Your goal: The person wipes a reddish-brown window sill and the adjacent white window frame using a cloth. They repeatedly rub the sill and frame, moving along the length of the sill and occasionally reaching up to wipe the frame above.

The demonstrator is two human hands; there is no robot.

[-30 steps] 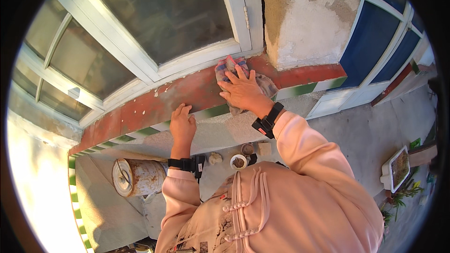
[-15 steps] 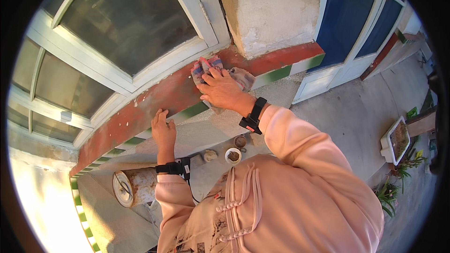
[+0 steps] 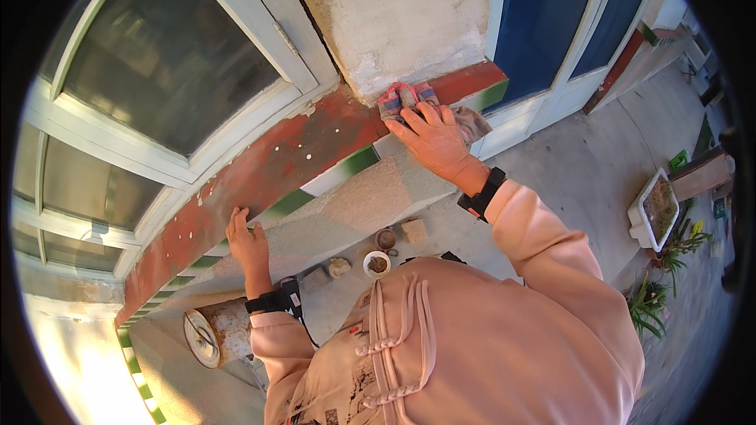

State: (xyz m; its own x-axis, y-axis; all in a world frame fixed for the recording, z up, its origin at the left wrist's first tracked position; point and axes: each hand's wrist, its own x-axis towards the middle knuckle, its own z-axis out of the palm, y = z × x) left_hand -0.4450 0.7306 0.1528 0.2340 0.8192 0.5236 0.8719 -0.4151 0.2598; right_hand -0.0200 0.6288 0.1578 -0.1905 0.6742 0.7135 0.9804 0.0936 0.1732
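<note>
A crumpled red, blue and grey rag lies bunched on the worn red window ledge, beside the plastered wall pillar. My right hand presses down on it and grips it, with the fingers over the top; part of the cloth sticks out past the ledge's front edge. On the left, my left hand rests its fingertips at the ledge's front edge. Its fingers are slightly bent, the thumb stands apart, and nothing shows in it. White specks dot the red paint between the hands.
White-framed windows line the ledge's back. Below stand a rusty metal drum, a white cup, a brown cup and several stones. A blue-and-white door and a white planter are at the right.
My right hand and the rag have moved right along the ledge, up against the pillar's base. My left hand stays at the ledge's edge while the view has shifted right.
</note>
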